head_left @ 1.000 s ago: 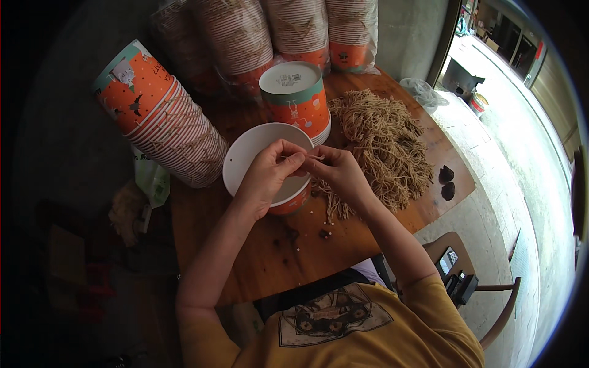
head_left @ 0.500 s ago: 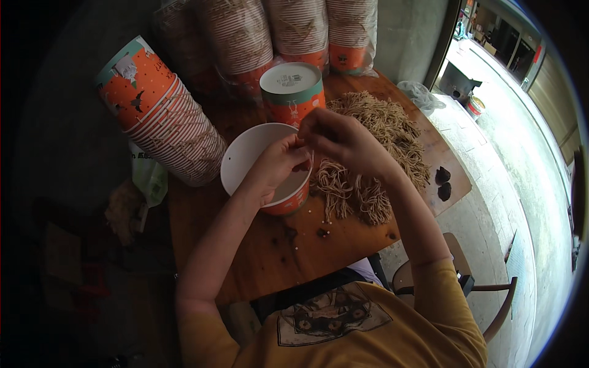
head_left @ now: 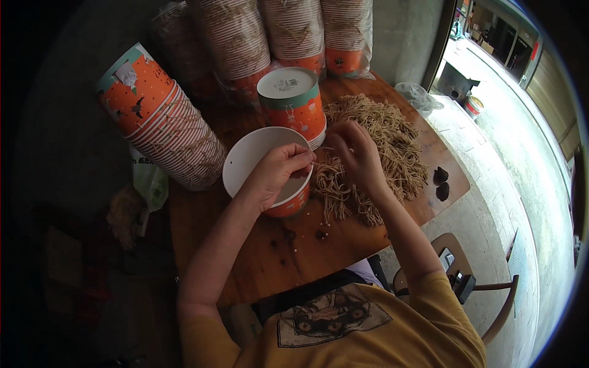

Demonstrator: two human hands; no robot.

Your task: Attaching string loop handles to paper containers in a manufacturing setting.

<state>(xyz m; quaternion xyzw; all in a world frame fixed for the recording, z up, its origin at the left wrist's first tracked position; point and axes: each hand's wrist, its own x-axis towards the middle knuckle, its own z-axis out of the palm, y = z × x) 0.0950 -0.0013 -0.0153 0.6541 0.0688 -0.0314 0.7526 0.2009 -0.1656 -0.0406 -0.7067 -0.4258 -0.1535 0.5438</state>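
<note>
A round paper bucket (head_left: pixel 250 152), white inside and orange outside, stands mouth-up on the wooden table, a small hole near its left rim. My left hand (head_left: pixel 283 168) reaches across its mouth, thumb and fingers pinched at the right rim; anything small between the fingertips is hidden. My right hand (head_left: pixel 359 156) is just to the right, over a heap of beige twisted cords (head_left: pixel 392 135). Its fingers are curled together, and a short, pale, thin piece shows at their tips, too small to name.
Behind stands an upturned orange-and-green bucket (head_left: pixel 288 107). A leaning bucket stack (head_left: pixel 178 135) is at left; bagged stacks (head_left: pixel 294 30) line the back. Small white beads (head_left: pixel 296 250) dot the wooden table (head_left: pixel 264 264). Two dark lumps (head_left: pixel 442 184) lie at right, near a chair (head_left: pixel 503 306).
My right hand has moved right and a little down, away from my left hand. My left hand stays at the bucket's right rim.
</note>
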